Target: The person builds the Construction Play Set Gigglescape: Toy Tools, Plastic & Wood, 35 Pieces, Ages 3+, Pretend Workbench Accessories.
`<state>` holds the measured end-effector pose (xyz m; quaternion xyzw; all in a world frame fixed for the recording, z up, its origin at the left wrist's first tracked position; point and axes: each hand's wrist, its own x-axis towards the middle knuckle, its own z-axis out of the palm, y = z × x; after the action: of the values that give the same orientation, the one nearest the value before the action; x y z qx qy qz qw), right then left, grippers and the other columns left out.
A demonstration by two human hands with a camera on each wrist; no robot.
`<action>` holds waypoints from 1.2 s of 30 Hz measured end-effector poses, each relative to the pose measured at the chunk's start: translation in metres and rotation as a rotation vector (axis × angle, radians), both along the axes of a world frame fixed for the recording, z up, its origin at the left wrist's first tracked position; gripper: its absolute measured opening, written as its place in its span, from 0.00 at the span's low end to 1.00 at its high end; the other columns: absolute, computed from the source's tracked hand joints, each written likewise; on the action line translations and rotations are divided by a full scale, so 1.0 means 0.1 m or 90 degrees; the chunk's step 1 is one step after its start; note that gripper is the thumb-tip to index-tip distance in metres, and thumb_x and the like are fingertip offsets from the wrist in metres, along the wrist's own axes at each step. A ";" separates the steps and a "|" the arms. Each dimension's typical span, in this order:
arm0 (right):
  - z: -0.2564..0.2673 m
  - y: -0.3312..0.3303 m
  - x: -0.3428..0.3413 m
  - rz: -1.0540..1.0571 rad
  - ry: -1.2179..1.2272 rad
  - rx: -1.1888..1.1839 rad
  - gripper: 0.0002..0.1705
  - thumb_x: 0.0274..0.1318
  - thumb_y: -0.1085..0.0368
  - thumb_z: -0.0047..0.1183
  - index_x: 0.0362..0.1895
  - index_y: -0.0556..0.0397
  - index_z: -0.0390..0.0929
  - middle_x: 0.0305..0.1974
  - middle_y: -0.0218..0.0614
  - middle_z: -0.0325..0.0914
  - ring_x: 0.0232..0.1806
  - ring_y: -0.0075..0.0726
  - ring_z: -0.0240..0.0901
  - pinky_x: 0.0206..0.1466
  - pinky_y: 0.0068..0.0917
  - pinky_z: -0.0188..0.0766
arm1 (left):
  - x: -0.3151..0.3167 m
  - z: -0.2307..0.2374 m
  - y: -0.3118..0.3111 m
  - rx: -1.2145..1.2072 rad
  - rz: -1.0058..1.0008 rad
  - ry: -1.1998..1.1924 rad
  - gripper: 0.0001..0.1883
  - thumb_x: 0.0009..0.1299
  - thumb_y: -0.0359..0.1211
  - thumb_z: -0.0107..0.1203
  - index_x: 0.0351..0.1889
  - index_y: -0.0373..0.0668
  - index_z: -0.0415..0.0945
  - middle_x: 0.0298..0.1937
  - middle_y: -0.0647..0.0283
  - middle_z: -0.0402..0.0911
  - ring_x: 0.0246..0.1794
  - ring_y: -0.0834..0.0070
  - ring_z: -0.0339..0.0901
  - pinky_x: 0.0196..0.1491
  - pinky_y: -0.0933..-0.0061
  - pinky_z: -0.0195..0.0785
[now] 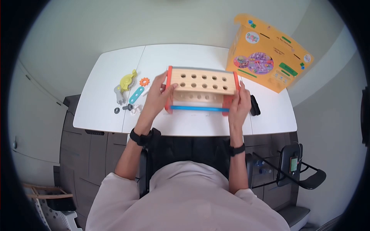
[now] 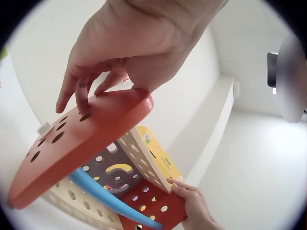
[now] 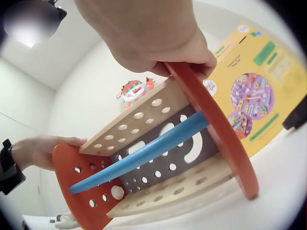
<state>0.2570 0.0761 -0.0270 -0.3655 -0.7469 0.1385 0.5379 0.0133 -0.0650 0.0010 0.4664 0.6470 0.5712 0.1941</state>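
Both hands hold a toy workbench with red end panels, a wooden board with holes (image 1: 204, 80), a grey back panel (image 3: 158, 158) and a blue rod (image 1: 200, 109). My left hand (image 1: 157, 96) grips the left red panel (image 2: 91, 129), thumb over the board's edge; in the left wrist view its fingers lie on the panel's outer face beside the holes. The right red panel (image 3: 216, 124) is gripped near its upper corner by my right hand (image 1: 239, 106). The bench is tilted, its open side with the rod towards me.
Left on the white table (image 1: 154, 56) lie a yellow-green toy tool (image 1: 126, 81), an orange gear (image 1: 144, 81), a teal strip (image 1: 136, 94), a grey piece (image 1: 118, 94) and several screws and nuts. A yellow box (image 1: 266, 54) stands back right; a black object (image 1: 254, 106) lies by my right hand.
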 end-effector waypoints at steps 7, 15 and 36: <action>-0.10 0.00 -0.29 0.125 0.198 -0.140 0.26 0.71 0.62 0.45 0.69 0.57 0.67 0.50 0.39 0.66 0.49 0.34 0.65 0.49 0.32 0.69 | -0.15 -0.08 0.01 0.022 0.085 0.090 0.34 0.70 0.37 0.63 0.71 0.37 0.63 0.56 0.57 0.72 0.51 0.71 0.72 0.52 0.69 0.72; 0.09 0.30 -0.09 0.175 -0.022 -0.435 0.29 0.72 0.49 0.42 0.67 0.54 0.69 0.49 0.46 0.59 0.46 0.44 0.64 0.56 0.35 0.66 | -0.12 0.02 -0.04 -0.071 0.021 0.075 0.32 0.67 0.28 0.63 0.69 0.35 0.65 0.56 0.55 0.72 0.58 0.67 0.73 0.57 0.65 0.73; 0.03 0.28 0.09 0.134 -0.088 -0.355 0.31 0.76 0.45 0.34 0.48 0.62 0.75 0.32 0.47 0.68 0.37 0.43 0.63 0.46 0.38 0.62 | -0.64 -0.12 -0.31 -0.160 -0.074 0.161 0.28 0.68 0.38 0.66 0.64 0.39 0.73 0.62 0.58 0.73 0.59 0.69 0.75 0.59 0.67 0.73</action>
<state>0.2656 0.1045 -0.0240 -0.4281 -0.7486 0.3683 0.3473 -0.0506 -0.0961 -0.0112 0.5435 0.7043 0.4103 0.2006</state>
